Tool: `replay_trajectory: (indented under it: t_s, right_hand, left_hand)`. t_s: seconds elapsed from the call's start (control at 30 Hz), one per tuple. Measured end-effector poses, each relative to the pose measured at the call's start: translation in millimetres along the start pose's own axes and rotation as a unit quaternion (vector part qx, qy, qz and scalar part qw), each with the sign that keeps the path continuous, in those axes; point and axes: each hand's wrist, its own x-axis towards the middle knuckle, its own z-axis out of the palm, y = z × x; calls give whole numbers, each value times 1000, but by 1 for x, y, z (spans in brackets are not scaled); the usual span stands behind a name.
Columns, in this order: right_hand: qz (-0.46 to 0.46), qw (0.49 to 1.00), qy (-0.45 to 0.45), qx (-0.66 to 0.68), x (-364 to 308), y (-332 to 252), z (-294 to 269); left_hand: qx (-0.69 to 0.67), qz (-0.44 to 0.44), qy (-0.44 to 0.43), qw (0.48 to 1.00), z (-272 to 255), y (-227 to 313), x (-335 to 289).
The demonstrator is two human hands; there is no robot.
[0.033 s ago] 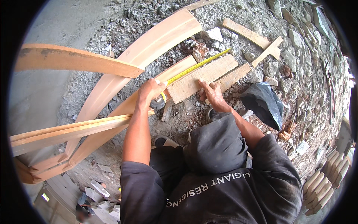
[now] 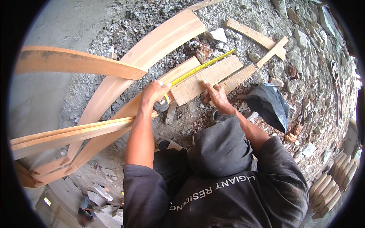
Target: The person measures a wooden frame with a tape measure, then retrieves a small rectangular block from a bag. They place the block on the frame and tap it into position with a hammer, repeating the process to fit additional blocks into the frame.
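My left hand (image 2: 153, 91) is closed around a tape measure (image 2: 162, 103), whose dark case with a yellow band shows below the fingers. Its yellow blade (image 2: 203, 66) is drawn out to the upper right, along the far long edge of a short rough plank (image 2: 207, 79). Gripping that plank's near edge is my right hand (image 2: 218, 98), thumb on top, the other fingers partly hidden. Beyond the blade lies a smoother wooden frame piece (image 2: 184, 70). Another rough board (image 2: 237, 79) sits just right of the plank, close to my right hand.
Curved wooden frame members (image 2: 163, 38) stretch across the left, with a board end (image 2: 80, 64) jutting over them and another length of timber (image 2: 76, 135) nearer me. Crossed scrap sticks (image 2: 273, 51), a black plastic bag (image 2: 268, 104) and rubble (image 2: 304, 76) lie to the right.
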Motion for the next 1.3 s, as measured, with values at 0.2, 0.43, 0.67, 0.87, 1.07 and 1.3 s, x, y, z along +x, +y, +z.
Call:
replay_trajectory:
  t_s: [0.2,0.43,0.67,0.87,1.07,1.3]
  right_hand:
    - [9,999,31,11,-2,-4,2]
    - [-8,998,53,22,-7,-12,1]
    - [-8,997,73,26,-8,-14,2]
    - [-8,995,87,49,-10,-17,6]
    - [-19,995,91,20,-14,-25,2]
    - [-20,995,94,3,-14,-27,3]
  left_hand:
    - [11,6,1,1000,-1,5,-2]
    - [18,17,1,1000,4,-2,4]
    - [42,-10,-30,999,0,2,3]
    - [39,13,9,999,7,-6,8]
    - [38,-4,-13,999,5,-4,6]
    - [31,18,16,999,3,-2,2]
